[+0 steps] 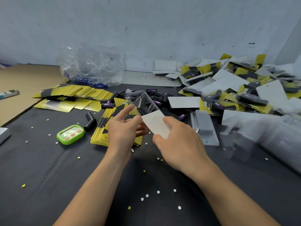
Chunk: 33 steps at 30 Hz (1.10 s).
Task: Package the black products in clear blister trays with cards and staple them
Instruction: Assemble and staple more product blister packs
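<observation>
glossy clear plastic blister tray (143, 101), matt white paper card (156, 123), matt dark cloth table cover (81, 168), shiny green plastic timer (70, 134)

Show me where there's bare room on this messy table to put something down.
Barest: the dark cloth nearest the person, below the green timer and, at right, below the clear trays; only paper dots lie there. Crowded: yellow cards and black products mid-table, finished packs heaped at the far right.

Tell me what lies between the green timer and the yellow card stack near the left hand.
One black elbow-shaped product lies in that gap, by the far corner of the green timer and beside the yellow card stack, as the head view shows.
</observation>
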Available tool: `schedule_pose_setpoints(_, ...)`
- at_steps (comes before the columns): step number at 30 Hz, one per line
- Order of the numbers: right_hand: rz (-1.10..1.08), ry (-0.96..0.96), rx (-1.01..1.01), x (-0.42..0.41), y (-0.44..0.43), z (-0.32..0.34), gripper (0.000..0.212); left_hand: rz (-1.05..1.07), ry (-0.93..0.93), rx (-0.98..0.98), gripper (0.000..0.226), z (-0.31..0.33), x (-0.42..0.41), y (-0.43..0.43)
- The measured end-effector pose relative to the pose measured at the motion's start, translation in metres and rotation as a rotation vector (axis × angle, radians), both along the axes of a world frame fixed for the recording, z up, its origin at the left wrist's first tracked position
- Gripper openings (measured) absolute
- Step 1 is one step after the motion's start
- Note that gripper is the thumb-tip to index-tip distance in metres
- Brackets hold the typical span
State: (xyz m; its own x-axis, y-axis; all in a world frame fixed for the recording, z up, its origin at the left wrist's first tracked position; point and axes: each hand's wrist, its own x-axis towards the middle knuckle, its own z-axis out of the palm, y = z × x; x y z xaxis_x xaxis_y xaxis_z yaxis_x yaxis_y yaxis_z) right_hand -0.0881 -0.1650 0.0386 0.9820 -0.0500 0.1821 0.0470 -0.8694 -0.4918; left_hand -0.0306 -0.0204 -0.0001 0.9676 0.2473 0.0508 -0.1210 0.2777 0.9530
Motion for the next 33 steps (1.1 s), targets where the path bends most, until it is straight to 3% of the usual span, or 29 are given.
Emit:
schedule_pose_setpoints(5, -0.029, -0.015, 0.041, 0.0055, 0.005, -0.0028, 0.054, -0.04, -0.04, 0.058, 0.056, -0.0001, -0.0029, -0.0029)
schedule_pose_setpoints(17, 0.006, -0.151, -0.145, 0.006, 0.0076, -0.0057, 0.064, -0.033, -0.038, 0.051, 0.05, -0.0008, -0.0019, -0.0022)
schedule_pose_setpoints(26, -0.009, -0.089, -0.079, 0.0094, 0.0031, -0.0022, 0.075, -0.064, 0.05, -0.053, 0.037, -0.0014, 0.0016, -0.0036)
schedule_pose_setpoints(33, -0.012, -0.102, -0.127, 0.0103, 0.0016, -0.0046, 0.073, -0.051, 0.024, 0.002, 0.035, -0.0002, -0.0022, -0.0042)
